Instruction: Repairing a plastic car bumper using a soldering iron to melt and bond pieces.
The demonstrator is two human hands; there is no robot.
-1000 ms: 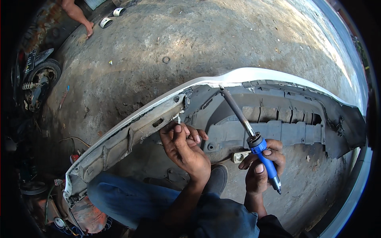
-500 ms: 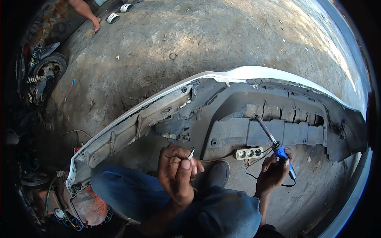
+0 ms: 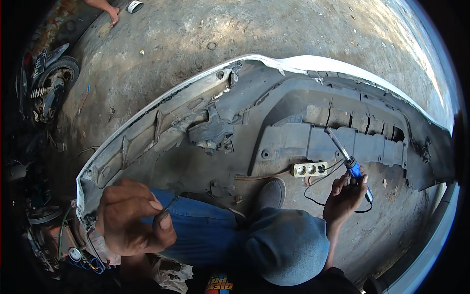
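My right hand (image 3: 344, 196) grips the blue handle of a soldering iron (image 3: 353, 167). The iron's metal shaft points up and away, over the dark inner side of a car bumper (image 3: 289, 142), and a black cord trails from the handle. At the lower left, my left hand (image 3: 132, 218) is closed, thumb and forefinger pinching a small, thin dark piece (image 3: 171, 201); its kind is too small to make out. That hand is raised above my leg, near the bumper's left end. The bumper lies across the floor with its white outer edge away from me.
A white power strip (image 3: 309, 169) with a plug in it lies by my shoe (image 3: 270, 193). At the left stands a motorcycle (image 3: 51, 90), with an orange-red machine below it. Another person's bare foot (image 3: 114, 17) and a white sandal (image 3: 135, 6) show at the top.
My left hand has moved left and closer to me, still pinching a small piece. My right hand has shifted slightly right with the soldering iron. The view has tilted, raising the bumper in it.
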